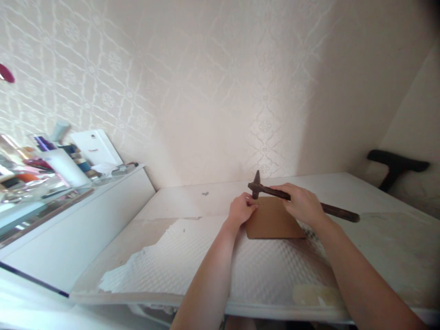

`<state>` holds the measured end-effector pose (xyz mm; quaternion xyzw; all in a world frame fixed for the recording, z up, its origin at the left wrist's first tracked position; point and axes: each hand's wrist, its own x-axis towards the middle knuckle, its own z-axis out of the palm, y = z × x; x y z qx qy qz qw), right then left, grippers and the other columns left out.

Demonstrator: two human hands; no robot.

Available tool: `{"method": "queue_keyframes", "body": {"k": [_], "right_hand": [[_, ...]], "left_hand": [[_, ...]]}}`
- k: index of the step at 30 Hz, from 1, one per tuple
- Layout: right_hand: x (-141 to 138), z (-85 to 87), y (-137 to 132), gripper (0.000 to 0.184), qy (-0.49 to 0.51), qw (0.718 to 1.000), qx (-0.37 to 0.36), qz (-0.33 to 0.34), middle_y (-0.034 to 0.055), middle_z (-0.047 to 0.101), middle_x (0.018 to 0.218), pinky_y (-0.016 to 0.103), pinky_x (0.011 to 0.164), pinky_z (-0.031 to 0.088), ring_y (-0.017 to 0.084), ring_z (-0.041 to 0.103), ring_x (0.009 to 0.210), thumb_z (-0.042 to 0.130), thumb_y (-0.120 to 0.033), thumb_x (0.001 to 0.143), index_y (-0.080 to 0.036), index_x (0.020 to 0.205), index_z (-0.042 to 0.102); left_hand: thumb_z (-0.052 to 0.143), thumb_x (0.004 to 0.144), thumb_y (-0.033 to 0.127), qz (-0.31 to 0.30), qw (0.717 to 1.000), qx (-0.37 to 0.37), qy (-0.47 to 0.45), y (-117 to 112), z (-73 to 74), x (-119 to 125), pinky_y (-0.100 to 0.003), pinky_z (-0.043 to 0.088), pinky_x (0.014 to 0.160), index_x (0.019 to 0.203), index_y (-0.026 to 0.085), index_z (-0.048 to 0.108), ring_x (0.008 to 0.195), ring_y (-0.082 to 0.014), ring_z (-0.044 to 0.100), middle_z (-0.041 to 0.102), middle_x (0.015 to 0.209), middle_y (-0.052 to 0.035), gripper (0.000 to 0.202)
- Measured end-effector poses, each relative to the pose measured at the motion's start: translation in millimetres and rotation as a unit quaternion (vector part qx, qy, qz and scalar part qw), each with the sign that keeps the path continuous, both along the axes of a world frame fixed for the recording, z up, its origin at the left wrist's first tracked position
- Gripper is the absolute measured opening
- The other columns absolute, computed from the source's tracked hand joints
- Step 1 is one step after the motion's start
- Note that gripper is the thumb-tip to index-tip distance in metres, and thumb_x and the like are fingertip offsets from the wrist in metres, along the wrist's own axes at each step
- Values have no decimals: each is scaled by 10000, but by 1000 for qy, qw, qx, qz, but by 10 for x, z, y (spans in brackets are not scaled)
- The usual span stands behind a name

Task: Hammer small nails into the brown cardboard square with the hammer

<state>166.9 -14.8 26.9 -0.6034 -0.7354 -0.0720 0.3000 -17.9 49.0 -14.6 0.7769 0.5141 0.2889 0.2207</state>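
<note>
Right hand (302,205) gripping hammer (337,212), crosswise, head leftward

Soft, warm light is falling on the cream patterned wallpaper wall (220,91), glowing brightest at its middle and dimming toward its right. The whole view is looking hazy and washed-out. Below the wall, the dark wooden-handled hammer (338,212) is showing fairly sharp. Left of the wall, the cluttered white shelf (113,183) is blurring and bending.

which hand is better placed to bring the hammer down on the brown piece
Right, likely: the right hand grips the hammer above the brown piece; the left hand touches its edge.
</note>
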Motion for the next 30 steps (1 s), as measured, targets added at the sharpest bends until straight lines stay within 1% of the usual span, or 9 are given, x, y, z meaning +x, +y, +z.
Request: {"method": "queue_keyframes", "body": {"k": [3,5,7,10,13,15,17,22,30], "right_hand": [[1,4,-6,452,0,1000,7,-12,-37,622,1042,255,627,415,184,586,857,462,-103,720,-325,1099,571],[2,3,-10,451,-2,1000,11,-27,-49,617,1052,260,618,413,185,586,853,456,-109,726,-334,1102,564],[4,0,-11,448,-3,999,15,-38,-54,615,1055,266,614,412,188,587,852,453,-114,729,-337,1102,561],[12,-2,-11,447,-3,998,24,-49,-49,613,1061,273,625,413,190,584,864,455,-117,726,-328,1106,559],[21,-5,-7,442,-4,998,28,-63,-45,612,1065,278,630,415,194,584,867,462,-124,722,-323,1104,562],[26,-8,-4,440,-6,997,28,-68,-44,613,1065,281,632,416,195,583,866,465,-127,720,-322,1102,564],[29,-12,-1,439,-6,997,28,-69,-44,613,1065,280,636,415,194,582,871,464,-125,720,-322,1099,564],[26,-14,-3,435,-4,998,18,-64,-46,614,1067,277,641,413,194,582,880,461,-122,723,-321,1096,563],[21,-14,8,434,-9,998,12,-60,-52,615,1060,275,627,413,193,586,864,456,-124,724,-330,1090,564]], "left_hand": [[560,718,286,-7,1000,11,26,26,-37,13,-242,433,686,804,208,604,760,-144,578,653,826,-5,125],[544,730,293,-12,999,15,32,36,-50,18,-239,432,682,769,204,616,749,-142,577,654,816,-7,121],[544,730,293,-5,1000,17,17,38,-46,21,-236,433,680,779,198,621,743,-139,576,656,814,-13,132],[548,726,264,16,999,-4,-47,51,-19,21,-228,437,678,802,177,627,731,-129,580,662,813,-27,140],[548,718,212,39,990,-33,-130,94,-4,15,-220,442,677,813,143,635,729,-122,588,668,815,-51,146],[548,711,183,40,983,-45,-173,127,-5,7,-220,444,690,824,128,643,745,-122,595,672,827,-64,157],[558,698,167,34,978,-61,-196,146,-6,-1,-223,446,705,822,120,654,758,-126,600,675,834,-73,164],[605,662,175,31,975,-95,-197,123,21,-18,-235,452,724,792,122,679,753,-136,607,683,803,-73,159],[621,649,171,19,980,-101,-171,99,-1,-15,-241,459,701,752,137,692,716,-135,607,684,767,-63,130]]}}
